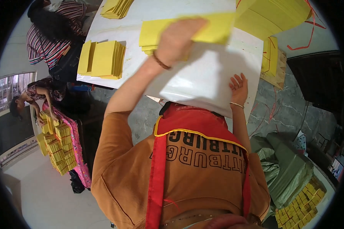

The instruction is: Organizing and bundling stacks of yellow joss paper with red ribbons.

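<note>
My left hand [176, 40], smeared by motion, is over a long folded yellow paper sheet [221, 28] on the white table. Its fingers are too blurred to show whether they grip or press the paper. Under the sheet's left end, the edges of a few more yellow papers [148, 49] stick out. My right hand [239, 88] rests at the table's near right side, palm up, with loosely curled fingers apart and nothing in them.
Folded yellow stacks [103, 59] lie at the table's left; large yellow sheets [273, 17] lie at the far right. Red strings [313, 23] hang beside them. Two other people [51, 34] are at the left, one beside yellow bundles [57, 147]. More bundles [302, 204] sit lower right.
</note>
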The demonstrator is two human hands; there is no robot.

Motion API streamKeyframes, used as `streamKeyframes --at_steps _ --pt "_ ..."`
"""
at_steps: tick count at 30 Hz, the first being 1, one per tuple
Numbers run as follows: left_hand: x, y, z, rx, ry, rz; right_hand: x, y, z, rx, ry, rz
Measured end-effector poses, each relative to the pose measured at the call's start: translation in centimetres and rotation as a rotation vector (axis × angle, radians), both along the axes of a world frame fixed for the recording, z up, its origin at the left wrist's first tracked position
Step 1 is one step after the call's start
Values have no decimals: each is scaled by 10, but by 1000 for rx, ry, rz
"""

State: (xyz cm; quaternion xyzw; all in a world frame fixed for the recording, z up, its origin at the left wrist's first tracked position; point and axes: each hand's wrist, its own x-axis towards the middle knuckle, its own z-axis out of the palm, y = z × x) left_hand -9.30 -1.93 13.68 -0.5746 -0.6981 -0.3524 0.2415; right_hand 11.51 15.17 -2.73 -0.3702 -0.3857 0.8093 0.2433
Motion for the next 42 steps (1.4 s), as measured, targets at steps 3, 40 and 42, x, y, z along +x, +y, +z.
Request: streamKeyframes --at_steps 3,40,42 --pt "-50 -46 -17 -240 145 272 -37 -19 2 29 -59 169" --pt "-72 -102 -135 139 -1756 -19 -159 -64 22 299 180 713" --pt "-64 -105 -147 214 -1779 -17 -153 -61 10 278 230 739"
